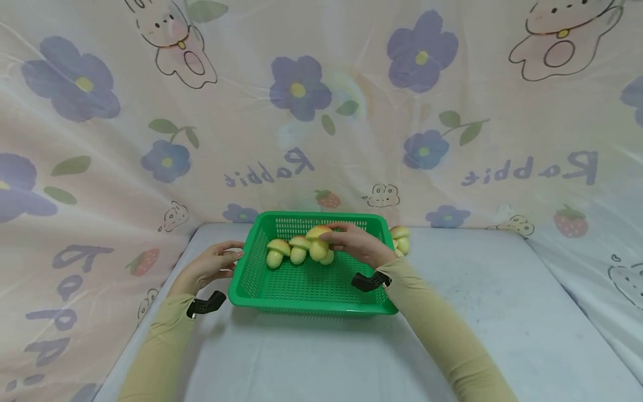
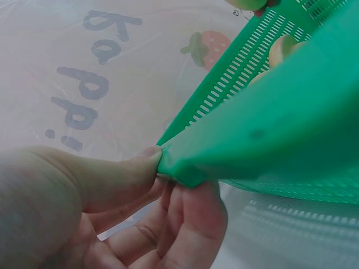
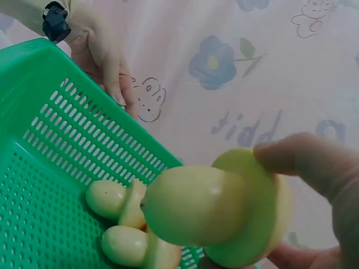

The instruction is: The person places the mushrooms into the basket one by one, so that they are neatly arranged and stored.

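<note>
A green plastic basket (image 1: pixel 311 309) with slotted walls stands on the table. My left hand (image 1: pixel 208 265) pinches its left rim between thumb and fingers, seen close up in the left wrist view at the rim (image 2: pixel 185 168). With thumb and fingers on the cap, my right hand (image 1: pixel 356 244) holds a yellow toy mushroom (image 3: pixel 196 204) over the basket, its round stem pointing away from the palm. Inside, toward the back left, lie a mushroom (image 1: pixel 275 259) and another mushroom (image 1: pixel 298 255). Part of a further mushroom (image 1: pixel 329 258) shows behind the held one.
Outside the basket's right wall, more mushrooms (image 1: pixel 401 239) sit on the white-covered table (image 1: pixel 482 290), partly hidden by the basket and right hand. A printed curtain (image 1: pixel 351 134) with flowers and rabbits hangs along the back and left side.
</note>
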Available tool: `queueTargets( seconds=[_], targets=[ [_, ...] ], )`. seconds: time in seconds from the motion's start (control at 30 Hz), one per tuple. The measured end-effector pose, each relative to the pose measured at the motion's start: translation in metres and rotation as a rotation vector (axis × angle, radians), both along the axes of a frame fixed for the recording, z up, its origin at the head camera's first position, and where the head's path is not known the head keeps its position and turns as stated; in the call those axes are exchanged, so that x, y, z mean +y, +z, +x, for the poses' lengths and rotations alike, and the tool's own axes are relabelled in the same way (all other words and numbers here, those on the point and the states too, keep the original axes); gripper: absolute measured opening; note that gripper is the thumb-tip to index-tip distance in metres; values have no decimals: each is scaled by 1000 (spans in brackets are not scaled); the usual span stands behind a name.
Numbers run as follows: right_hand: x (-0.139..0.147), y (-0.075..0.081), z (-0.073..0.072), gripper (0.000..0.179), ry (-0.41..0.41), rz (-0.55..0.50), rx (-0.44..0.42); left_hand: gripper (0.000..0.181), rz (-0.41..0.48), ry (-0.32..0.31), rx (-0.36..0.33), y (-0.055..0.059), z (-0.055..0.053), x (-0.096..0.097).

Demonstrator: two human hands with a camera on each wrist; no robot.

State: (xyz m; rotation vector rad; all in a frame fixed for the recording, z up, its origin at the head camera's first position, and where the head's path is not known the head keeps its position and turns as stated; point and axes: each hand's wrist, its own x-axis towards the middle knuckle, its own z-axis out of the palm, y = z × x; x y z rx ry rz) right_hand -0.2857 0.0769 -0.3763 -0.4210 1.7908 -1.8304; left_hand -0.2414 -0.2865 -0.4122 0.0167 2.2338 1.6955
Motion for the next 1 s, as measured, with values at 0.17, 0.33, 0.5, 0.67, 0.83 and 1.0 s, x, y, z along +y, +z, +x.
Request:
queueTargets(
  seconds=[0.17,0.33,0.5,0.67,0.83,1.0],
  targets=[
    [-14,-5,-2,43,29,17,16,45,7,0,-6,1,-1,1],
    [-27,-7,-2,54,-2,81,7,42,10,-3,-14,0,-1,2],
    [-39,-9,-1,55,9,138,22,43,5,-8,-8,0,-1,1],
    [-49,-12,-1,58,29,175,47,45,3,4,-14,1,0,1],
    [-60,-16,-3,54,79,91,-27,46,-13,17,-11,2,1,2],
    [-66,-22,-6,41,146,102,-9,49,-8,-1,-4,4,3,1]
  ],
)
